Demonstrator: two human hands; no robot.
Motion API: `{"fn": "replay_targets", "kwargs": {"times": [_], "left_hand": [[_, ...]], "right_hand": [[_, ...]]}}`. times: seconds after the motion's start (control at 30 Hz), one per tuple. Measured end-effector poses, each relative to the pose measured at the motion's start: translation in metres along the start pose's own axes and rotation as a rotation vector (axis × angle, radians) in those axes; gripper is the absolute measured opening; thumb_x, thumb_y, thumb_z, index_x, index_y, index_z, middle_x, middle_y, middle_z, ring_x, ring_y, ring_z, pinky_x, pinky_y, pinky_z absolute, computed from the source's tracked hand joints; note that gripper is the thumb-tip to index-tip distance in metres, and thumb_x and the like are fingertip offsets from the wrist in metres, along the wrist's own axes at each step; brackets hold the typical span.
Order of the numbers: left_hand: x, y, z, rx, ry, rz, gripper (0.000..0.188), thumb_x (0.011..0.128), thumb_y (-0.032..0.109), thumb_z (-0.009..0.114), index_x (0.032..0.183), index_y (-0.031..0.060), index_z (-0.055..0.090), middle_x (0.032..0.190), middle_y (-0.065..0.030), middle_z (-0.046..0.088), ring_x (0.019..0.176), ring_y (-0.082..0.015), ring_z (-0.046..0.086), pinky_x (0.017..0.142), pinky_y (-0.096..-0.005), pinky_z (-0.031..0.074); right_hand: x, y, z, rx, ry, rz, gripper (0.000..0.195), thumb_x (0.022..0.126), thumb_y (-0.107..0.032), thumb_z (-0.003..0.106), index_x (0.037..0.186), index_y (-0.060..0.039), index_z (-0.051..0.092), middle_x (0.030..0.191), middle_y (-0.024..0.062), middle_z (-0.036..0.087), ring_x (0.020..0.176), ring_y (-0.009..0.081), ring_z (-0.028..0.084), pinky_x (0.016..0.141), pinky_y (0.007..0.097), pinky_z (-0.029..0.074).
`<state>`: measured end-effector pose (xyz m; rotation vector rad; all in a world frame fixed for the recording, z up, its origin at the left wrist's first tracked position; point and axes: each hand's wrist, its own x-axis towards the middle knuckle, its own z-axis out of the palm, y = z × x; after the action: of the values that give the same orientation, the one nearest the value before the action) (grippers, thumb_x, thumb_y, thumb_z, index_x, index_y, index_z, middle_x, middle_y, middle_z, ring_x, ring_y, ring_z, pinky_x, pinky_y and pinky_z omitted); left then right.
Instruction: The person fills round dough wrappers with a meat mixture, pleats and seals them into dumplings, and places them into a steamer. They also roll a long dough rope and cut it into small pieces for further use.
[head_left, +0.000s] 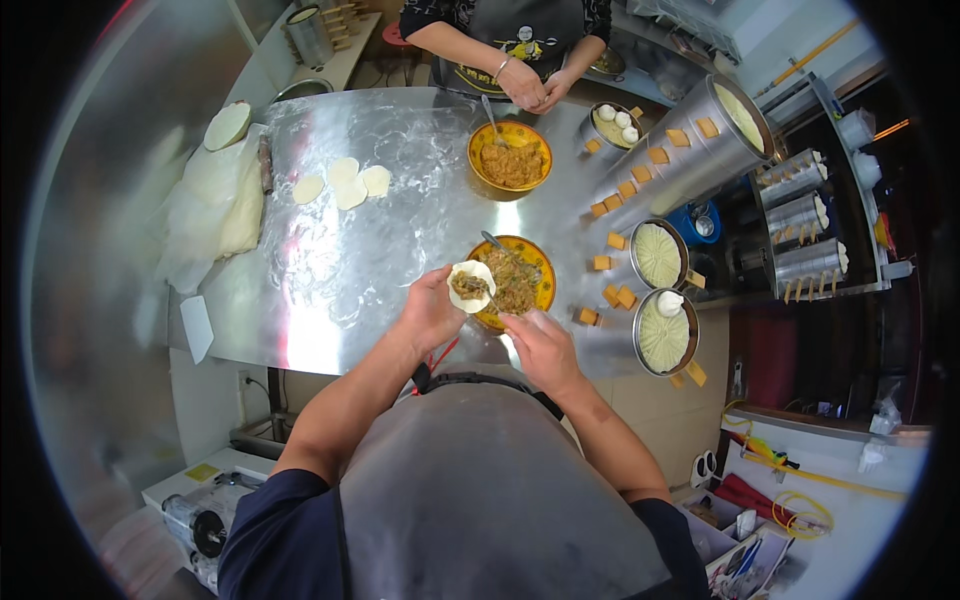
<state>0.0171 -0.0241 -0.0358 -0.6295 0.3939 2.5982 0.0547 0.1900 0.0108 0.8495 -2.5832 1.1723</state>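
Observation:
My left hand (435, 311) holds a round dough wrapper (466, 304) with a mound of filling (468, 284) on it. In my right hand (541, 346) is a spoon, its tip at the filling. Just behind the wrapper, a yellow patterned bowl (548, 291) contains chopped filling and a second metal utensil (493, 240). Farther back stands another yellow bowl (484, 171) of brownish filling with a spoon (490, 114) in it. Several flat dough wrappers (351, 193) lie on the floured steel table (420, 225) to the left.
A co-worker's hands (534, 86) are together beyond the far bowl. Wooden-handled steamers (665, 330) line the right side, one with a white bun (669, 303). At left are plastic-covered dough (240, 202), a rolling pin (265, 163) and a white scraper (197, 328).

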Motion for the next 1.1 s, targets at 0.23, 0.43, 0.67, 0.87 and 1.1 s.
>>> {"fn": "replay_targets", "kwargs": {"times": [0.23,0.43,0.67,0.87,1.1], "left_hand": [[0.001,-0.001,0.003,0.054,0.017,-0.032,0.047,0.102,0.026,0.039,0.139,-0.0028,0.045,0.141,-0.0174,0.053,0.132,-0.0319,0.048,0.117,-0.0468,0.031],[0.002,0.0,-0.014,0.13,-0.02,0.029,0.042,0.094,0.015,0.054,0.133,-0.0016,0.05,0.132,-0.0149,0.059,0.125,-0.0295,0.054,0.114,-0.0446,0.036],[-0.003,0.005,-0.01,0.205,-0.091,0.035,0.039,0.09,0.004,0.06,0.128,0.0003,0.054,0.123,-0.014,0.064,0.118,-0.0285,0.06,0.109,-0.044,0.043],[-0.016,0.002,0.001,0.246,-0.108,0.022,0.036,0.09,0.001,0.06,0.125,0.0033,0.056,0.12,-0.014,0.064,0.115,-0.0291,0.061,0.106,-0.0443,0.046],[-0.019,-0.004,0.009,0.323,-0.128,0.022,0.029,0.09,-0.005,0.06,0.117,0.0041,0.059,0.115,-0.0127,0.065,0.109,-0.0265,0.064,0.1,-0.0413,0.051]], "right_hand": [[-0.003,-0.005,-0.005,-0.045,0.042,-0.058,0.026,0.083,0.0,0.069,0.109,-0.0034,0.069,0.083,0.0134,0.062,0.071,0.0306,0.061,0.063,0.039,0.049],[-0.011,0.0,-0.007,0.056,0.198,0.213,0.018,0.092,-0.005,0.061,0.108,-0.0008,0.07,0.08,0.0131,0.063,0.07,0.025,0.063,0.064,0.0339,0.049],[-0.076,0.112,0.061,0.099,0.037,0.623,0.023,0.094,-0.012,0.063,0.112,-0.0001,0.068,0.092,0.0104,0.069,0.08,0.0183,0.065,0.074,0.0299,0.051],[-0.024,0.051,0.036,0.384,0.032,0.57,0.028,0.092,-0.011,0.067,0.117,0.0011,0.064,0.105,0.0078,0.068,0.091,0.0164,0.065,0.077,0.03,0.053],[0.013,0.02,0.033,0.861,-0.016,0.862,0.018,0.093,-0.008,0.068,0.108,0.0008,0.063,0.099,0.0055,0.067,0.082,0.0098,0.063,0.068,0.025,0.052]]}}
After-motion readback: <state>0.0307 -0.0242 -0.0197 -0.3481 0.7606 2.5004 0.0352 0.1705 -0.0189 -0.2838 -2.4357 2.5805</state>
